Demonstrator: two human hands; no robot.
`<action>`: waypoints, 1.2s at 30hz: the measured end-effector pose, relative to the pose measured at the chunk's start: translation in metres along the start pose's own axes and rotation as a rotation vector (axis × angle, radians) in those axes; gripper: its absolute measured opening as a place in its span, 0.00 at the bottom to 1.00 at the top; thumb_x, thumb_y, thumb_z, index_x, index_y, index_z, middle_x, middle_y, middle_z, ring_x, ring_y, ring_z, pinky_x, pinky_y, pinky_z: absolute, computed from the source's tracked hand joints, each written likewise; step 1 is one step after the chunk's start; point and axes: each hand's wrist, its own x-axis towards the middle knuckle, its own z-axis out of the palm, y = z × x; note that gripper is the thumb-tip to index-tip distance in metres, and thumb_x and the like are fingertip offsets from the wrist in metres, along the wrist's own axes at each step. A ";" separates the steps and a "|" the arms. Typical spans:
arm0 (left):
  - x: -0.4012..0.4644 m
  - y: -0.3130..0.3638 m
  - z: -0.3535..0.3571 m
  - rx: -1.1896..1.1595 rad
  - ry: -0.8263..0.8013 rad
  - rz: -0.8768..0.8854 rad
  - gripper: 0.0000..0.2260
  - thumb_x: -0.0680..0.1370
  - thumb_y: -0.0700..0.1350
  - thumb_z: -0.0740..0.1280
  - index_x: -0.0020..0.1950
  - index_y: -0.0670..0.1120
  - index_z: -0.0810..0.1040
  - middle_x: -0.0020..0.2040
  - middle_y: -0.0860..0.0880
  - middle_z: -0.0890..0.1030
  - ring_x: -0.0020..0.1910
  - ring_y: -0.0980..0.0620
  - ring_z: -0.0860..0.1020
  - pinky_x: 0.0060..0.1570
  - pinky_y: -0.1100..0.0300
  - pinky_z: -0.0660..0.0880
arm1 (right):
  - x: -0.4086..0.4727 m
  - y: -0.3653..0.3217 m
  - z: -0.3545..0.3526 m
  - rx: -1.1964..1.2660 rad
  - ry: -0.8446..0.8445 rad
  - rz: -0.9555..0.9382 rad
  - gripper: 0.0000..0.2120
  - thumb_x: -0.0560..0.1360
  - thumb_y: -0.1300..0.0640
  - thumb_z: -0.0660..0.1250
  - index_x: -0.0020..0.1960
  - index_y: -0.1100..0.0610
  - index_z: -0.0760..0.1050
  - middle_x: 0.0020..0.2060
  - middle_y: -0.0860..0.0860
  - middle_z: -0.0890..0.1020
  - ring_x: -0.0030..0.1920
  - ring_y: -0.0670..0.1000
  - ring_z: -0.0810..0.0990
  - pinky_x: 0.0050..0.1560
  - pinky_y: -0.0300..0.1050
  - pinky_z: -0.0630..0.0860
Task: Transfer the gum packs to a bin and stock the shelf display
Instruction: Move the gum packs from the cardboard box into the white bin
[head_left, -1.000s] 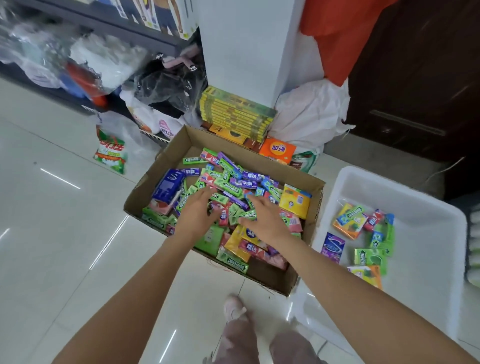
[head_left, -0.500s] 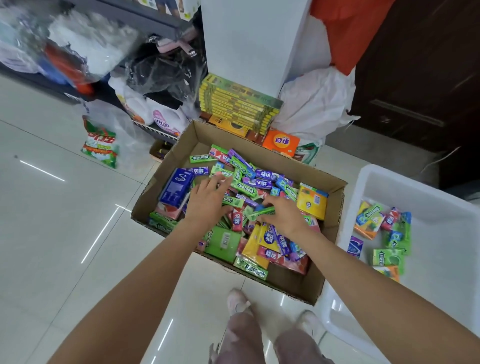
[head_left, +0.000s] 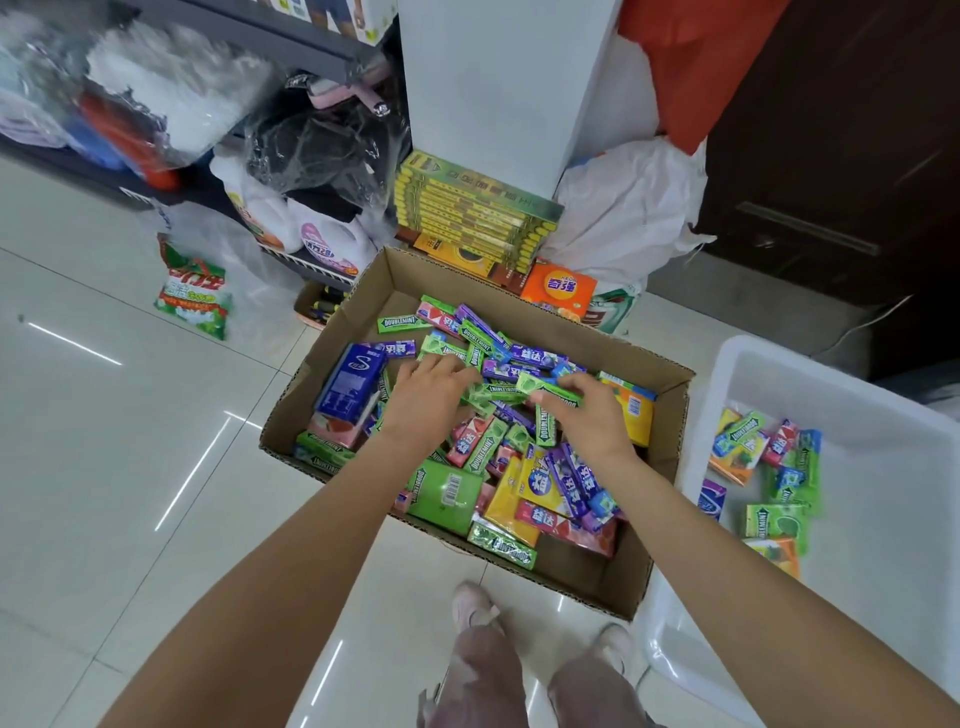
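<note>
Both your hands have pushed deeper into the cardboard box (head_left: 332, 374): right hand (head_left: 584, 415) pinches a green gum stick (head_left: 545, 385), left hand (head_left: 431, 395) rests fingers-down on the gum packs (head_left: 498, 415). Only a handful lie in the white bin (head_left: 883, 519); most remain, and shelf stocking hasn't begun.

**What you can't make out**

Your left hand (head_left: 423, 397) and right hand (head_left: 589, 418) cover the gum packs (head_left: 498, 392) beneath them, hiding your fingertips' grip. The bin (head_left: 878, 499) runs off the right edge. The shelf (head_left: 156, 78) goods at top left are blurred.
</note>
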 end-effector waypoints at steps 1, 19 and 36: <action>-0.001 0.001 0.001 0.002 0.022 0.019 0.17 0.77 0.51 0.65 0.66 0.53 0.72 0.64 0.52 0.73 0.66 0.50 0.68 0.66 0.52 0.60 | 0.000 0.002 0.001 0.011 0.001 0.010 0.19 0.74 0.50 0.69 0.59 0.61 0.74 0.61 0.55 0.75 0.63 0.54 0.73 0.62 0.49 0.70; -0.036 0.182 -0.031 -0.982 0.082 -0.174 0.17 0.78 0.49 0.65 0.32 0.47 0.66 0.25 0.53 0.62 0.24 0.56 0.61 0.27 0.64 0.59 | -0.060 0.050 -0.114 0.474 0.349 0.094 0.06 0.77 0.55 0.63 0.53 0.53 0.77 0.47 0.49 0.82 0.48 0.50 0.80 0.53 0.49 0.78; -0.004 0.346 0.075 -0.634 -0.198 -0.535 0.12 0.78 0.46 0.63 0.55 0.38 0.76 0.50 0.38 0.81 0.52 0.40 0.78 0.46 0.56 0.72 | -0.063 0.216 -0.206 0.152 0.089 0.198 0.16 0.77 0.57 0.62 0.63 0.58 0.73 0.57 0.58 0.79 0.54 0.62 0.79 0.57 0.56 0.75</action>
